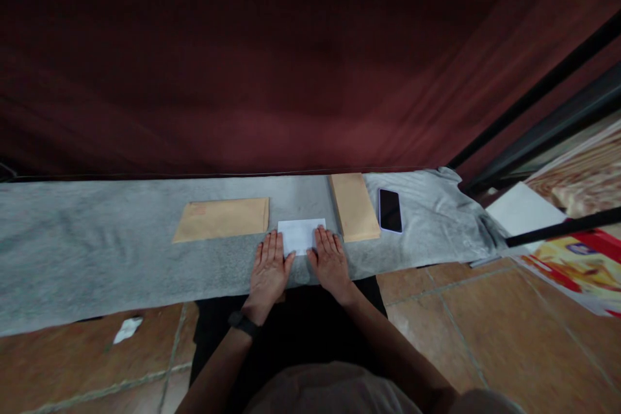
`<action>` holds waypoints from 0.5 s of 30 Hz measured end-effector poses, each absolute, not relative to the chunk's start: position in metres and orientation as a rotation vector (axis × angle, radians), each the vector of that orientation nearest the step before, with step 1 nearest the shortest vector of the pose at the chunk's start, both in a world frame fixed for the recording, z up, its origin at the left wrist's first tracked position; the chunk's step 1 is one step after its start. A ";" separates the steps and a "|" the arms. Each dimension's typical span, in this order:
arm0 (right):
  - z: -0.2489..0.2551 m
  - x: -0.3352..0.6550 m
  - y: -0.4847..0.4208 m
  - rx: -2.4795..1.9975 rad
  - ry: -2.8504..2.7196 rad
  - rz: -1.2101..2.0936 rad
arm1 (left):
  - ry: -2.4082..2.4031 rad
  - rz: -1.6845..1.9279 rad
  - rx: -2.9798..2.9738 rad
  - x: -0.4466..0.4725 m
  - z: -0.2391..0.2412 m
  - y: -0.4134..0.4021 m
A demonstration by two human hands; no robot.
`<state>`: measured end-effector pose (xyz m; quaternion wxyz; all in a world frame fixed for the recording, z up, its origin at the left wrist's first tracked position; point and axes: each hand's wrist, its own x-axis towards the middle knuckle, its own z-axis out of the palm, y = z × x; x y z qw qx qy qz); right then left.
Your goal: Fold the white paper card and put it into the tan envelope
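A small white sheet of paper lies on the grey cloth in front of me. My left hand rests flat over its left edge, fingers stretched out and pointing forward. On the opposite side, my right hand lies flat with its fingertips on the right part of the sheet. Both thumbs point inward near the sheet's lower edge. Left of the paper is a brown envelope, lying lengthwise. Right of it, a stack of brown envelopes lies pointing away from me.
A phone lies right of the envelope stack. Grey cloth covers the long narrow table, with a dark red curtain behind it. Black bars and a printed carton stand at the right. A white scrap lies on the tiled floor.
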<state>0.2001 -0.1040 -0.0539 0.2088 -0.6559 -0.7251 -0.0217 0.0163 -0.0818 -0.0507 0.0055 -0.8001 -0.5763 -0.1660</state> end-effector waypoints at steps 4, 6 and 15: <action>-0.054 0.199 -0.104 -1.830 -2.021 -0.070 | -1.698 -0.514 -2.572 0.027 -0.046 -0.094; -0.055 0.200 -0.104 -1.836 -2.029 -0.067 | -1.586 -0.479 -2.655 0.031 -0.044 -0.101; -0.046 0.198 -0.108 -1.808 -2.093 -0.009 | -1.563 -0.400 -2.684 0.029 -0.040 -0.113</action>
